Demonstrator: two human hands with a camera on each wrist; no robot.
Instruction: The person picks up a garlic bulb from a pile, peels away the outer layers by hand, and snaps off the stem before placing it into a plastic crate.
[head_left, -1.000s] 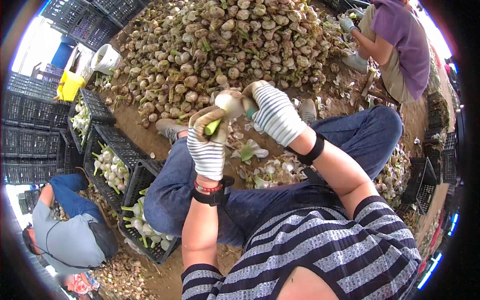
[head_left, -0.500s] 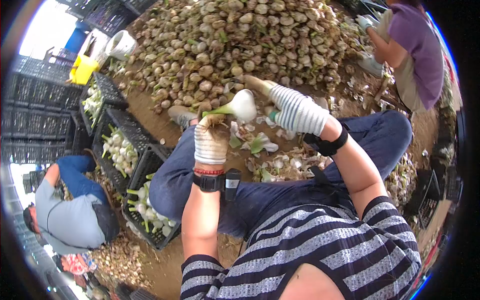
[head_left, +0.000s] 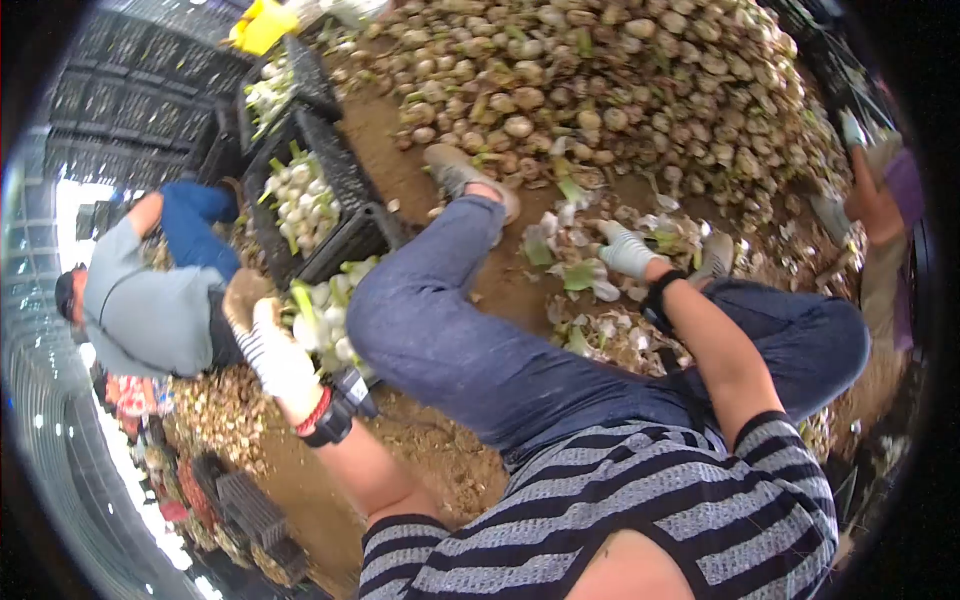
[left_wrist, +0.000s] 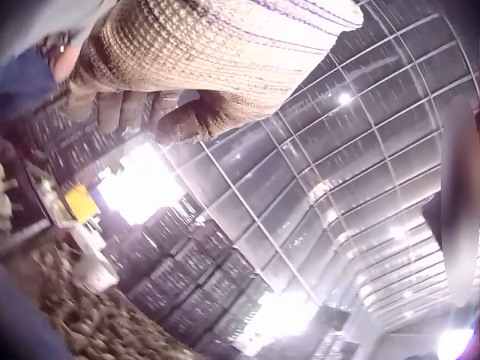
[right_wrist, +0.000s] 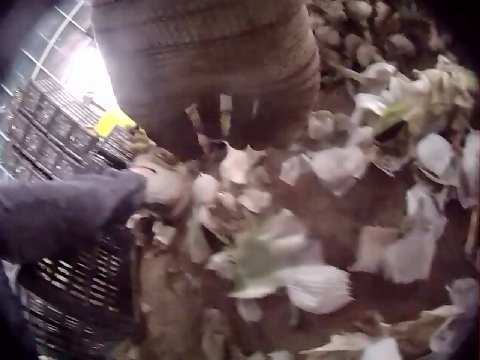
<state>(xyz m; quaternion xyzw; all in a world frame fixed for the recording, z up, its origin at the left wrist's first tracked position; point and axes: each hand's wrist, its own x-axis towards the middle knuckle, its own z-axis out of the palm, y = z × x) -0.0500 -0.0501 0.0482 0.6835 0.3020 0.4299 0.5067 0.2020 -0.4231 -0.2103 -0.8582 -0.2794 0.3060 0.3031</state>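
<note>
My gloved left hand (head_left: 268, 340) is out to the left, beside a black crate of white peeled garlic (head_left: 325, 318) with green stems. In the left wrist view, the glove's fingers (left_wrist: 112, 109) and thumb hang loosely, and no garlic shows between them. Over in front of my bent leg, my gloved right hand (head_left: 628, 252) hovers low above loose garlic skins (head_left: 580, 272). The right wrist view shows the back of that glove (right_wrist: 210, 67) with gaps between the fingers; the palm side is hidden, and nothing held is visible.
A large heap of unpeeled garlic (head_left: 640, 90) fills the far side. More crates of peeled garlic (head_left: 300, 205) stand left of my knee, near a yellow container (head_left: 264, 25). One person in a light blue shirt (head_left: 150, 295) sits at the left; another (head_left: 885, 200) is at the right edge.
The left hand has swung left and down to the crate; the peeled garlic it held by the stem no longer shows in it. The right hand has lowered toward the skins. The head view has turned left.
</note>
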